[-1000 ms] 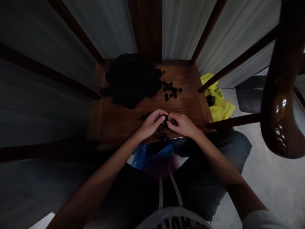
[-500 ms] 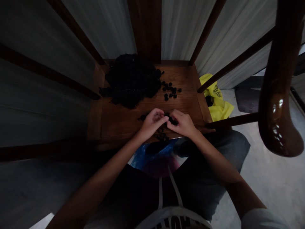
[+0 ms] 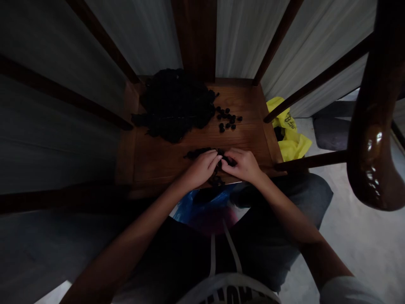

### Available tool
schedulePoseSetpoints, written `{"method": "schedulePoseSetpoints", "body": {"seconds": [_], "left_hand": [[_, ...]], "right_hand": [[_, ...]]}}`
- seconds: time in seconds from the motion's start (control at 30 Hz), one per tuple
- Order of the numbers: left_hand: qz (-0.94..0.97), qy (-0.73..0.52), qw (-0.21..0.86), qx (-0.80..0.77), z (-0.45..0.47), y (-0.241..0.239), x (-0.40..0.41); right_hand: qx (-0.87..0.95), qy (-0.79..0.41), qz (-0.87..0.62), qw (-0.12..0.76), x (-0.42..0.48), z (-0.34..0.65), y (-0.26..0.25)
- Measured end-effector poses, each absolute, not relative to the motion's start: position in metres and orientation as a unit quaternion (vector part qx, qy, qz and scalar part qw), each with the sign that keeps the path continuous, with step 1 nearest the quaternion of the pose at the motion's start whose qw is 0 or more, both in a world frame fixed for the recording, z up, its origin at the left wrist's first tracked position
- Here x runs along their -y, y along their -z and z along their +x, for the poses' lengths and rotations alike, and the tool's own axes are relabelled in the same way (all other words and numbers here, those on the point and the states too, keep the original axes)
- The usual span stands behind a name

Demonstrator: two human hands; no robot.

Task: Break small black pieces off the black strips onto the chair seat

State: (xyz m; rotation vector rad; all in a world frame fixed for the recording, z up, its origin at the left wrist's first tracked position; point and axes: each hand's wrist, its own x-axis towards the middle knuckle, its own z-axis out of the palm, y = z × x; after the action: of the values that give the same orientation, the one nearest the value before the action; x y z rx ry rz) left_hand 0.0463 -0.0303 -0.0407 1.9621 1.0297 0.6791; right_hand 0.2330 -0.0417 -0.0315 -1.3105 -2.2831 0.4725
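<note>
left hand [image 3: 202,169]: 1 | right hand [image 3: 243,165]: 1 | chair seat [image 3: 247,101]: 1 | dark heap [image 3: 175,105]: 1 | loose dark pieces [image 3: 226,119] near seat's back edge: about a dozen | yellow bag [image 3: 289,139]: 1 | blue bag [image 3: 186,211]: 1

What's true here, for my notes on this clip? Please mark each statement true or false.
1. The left hand and right hand meet over small dark pieces. True.
2. A large dark heap lies on the wooden seat, beyond the hands. True.
3. The yellow plastic bag lies on the seat. False: it lies lower down, beyond the seat's right edge.
4. The right hand grips the glossy curved wooden rail. False: that rail stands well apart, off to the right.
5. A blue plastic bag shows below the seat's near edge. True.
</note>
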Motion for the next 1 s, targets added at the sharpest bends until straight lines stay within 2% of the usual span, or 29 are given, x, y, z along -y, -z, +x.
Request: {"method": "schedulePoseSetpoints", "body": {"seconds": [0.17,0.47,0.57,0.73,0.87,1.0], "left_hand": [[0.818,-0.233,0.352,-0.391,0.043,0.042,0.032],[0.866,-0.224,0.282,-0.347,0.039,0.029,0.033],[0.856,-0.253,0.278,-0.355,0.042,0.028,0.032],[0.786,-0.32,0.365,-0.381,0.044,0.031,0.029],[0.71,-0.346,0.455,-0.411,0.043,0.039,0.029],[0.67,-0.348,0.498,-0.427,0.044,0.042,0.033]], "right_hand": [[0.822,-0.251,-0.471,0.198,0.039,0.233,0.021],[0.813,-0.237,-0.499,0.185,0.05,0.22,0.008],[0.808,-0.264,-0.479,0.219,0.047,0.224,0.01],[0.728,-0.423,-0.427,0.329,0.038,0.231,0.024],[0.615,-0.589,-0.39,0.351,0.034,0.231,0.035],[0.617,-0.588,-0.386,0.354,0.035,0.23,0.037]]}}
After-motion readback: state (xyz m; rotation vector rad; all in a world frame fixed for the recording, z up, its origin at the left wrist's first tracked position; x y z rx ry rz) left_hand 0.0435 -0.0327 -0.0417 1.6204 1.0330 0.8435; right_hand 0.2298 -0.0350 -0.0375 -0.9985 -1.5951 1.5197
